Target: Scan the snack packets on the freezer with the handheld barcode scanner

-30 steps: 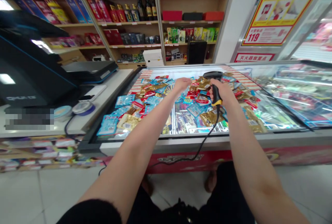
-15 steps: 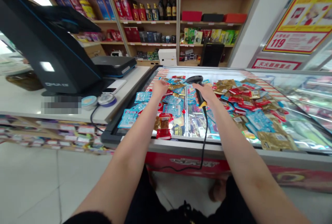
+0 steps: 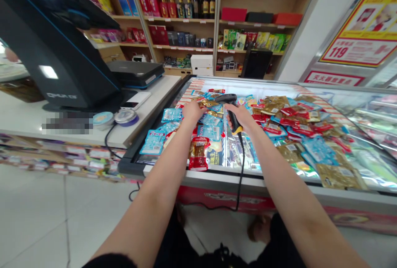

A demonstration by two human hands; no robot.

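Firstly, stock entry as we find it. R grip (image 3: 240,118): shut firmly round the yellow-and-black handle of a corded barcode scanner (image 3: 225,99), head aimed fwd over the goods. L grip (image 3: 192,111): palm down, fingers spread on the pile, just left of the scanner; we can't tell whether it has hold of anything or only touches.

Goods: loose snack pkts (image 3: 171,115), incl. blue sachets and gold foil pouches, heaped under and around both grips, with more out to the R of the R grip. One red pouch (image 3: 198,156) lies just below the L grip on our side, near the front rim of the display chest (image 3: 217,175). We can't tell if the pile sits on a glass lid or inside.

Risks, our estimate: the scanner cord (image 3: 240,181) drops over that rim, so a snag there could tug the scanner out of the R grip. Foil is slick, so pkts could slide off the front edge if the L grip drags one out. Glare off the lit chest could also spoil a barcode read. Worktop (image 3: 155,90) sits to the L of both grips, w/ a black till (image 3: 52,61).
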